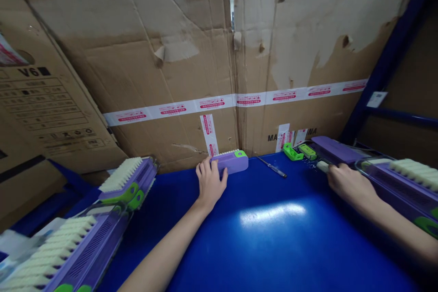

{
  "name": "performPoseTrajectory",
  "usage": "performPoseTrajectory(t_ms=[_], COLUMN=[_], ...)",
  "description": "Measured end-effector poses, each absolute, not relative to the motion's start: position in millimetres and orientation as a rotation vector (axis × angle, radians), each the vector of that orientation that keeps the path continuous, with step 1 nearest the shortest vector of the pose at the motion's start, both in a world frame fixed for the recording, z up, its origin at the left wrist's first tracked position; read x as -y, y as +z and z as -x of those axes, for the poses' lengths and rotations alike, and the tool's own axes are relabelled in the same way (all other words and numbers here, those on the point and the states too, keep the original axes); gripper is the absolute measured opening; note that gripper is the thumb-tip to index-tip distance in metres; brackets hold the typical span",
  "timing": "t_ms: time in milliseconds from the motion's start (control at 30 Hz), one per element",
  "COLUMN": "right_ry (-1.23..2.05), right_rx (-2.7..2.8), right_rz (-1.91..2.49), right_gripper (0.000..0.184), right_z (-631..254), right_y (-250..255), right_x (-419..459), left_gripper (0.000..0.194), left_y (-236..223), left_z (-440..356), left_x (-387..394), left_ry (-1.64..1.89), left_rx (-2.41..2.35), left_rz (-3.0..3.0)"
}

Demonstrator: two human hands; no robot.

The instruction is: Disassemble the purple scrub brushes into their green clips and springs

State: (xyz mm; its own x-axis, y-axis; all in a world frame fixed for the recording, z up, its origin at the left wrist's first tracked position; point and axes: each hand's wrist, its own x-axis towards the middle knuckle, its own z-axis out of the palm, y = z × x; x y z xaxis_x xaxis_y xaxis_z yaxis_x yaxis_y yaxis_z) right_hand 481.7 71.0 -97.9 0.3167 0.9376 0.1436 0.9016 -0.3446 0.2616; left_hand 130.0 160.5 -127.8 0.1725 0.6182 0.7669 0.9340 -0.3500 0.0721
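Observation:
My left hand (210,187) is closed around the left end of a purple brush-like unit (232,163). It lies on its side by the cardboard, with pale bristles along its top edge and a bright green end piece. My right hand (352,185) is closed, palm down, with a small whitish piece (322,166) sticking out past its fingertips; its kind I cannot make out. Just beyond it are a green plastic bracket (292,152), a yellow-green part (307,151) and several tiny loose bits. Between my hands lies a screwdriver (273,167) with a clear handle.
Purple units with cream bristles stand in clear trays at left (78,251) and right (404,182). Another purple unit (337,149) lies behind my right hand. Taped cardboard (178,77) walls off the back of the blue table (212,251). A blue frame post (386,59) rises at right.

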Motion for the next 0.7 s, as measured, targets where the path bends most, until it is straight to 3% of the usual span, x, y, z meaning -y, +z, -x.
performPoseTrajectory(t_ms=[333,700], right_ry=[0.503,0.431], right_rx=[-1.68,-1.74], right_rz=[-2.452,-2.487], right_gripper=[0.043,0.041], right_z=[-477.7,-475.4], right_y=[-94.9,-89.5], right_x=[-73.3,-77.9], left_gripper=[0.03,0.029], left_y=[-127.4,-128.4], left_z=[-130.1,-129.4], left_x=[-160.6,-161.2], left_ry=[-1.008,-1.024], left_rx=[1.467,1.453], left_rz=[2.036,2.042])
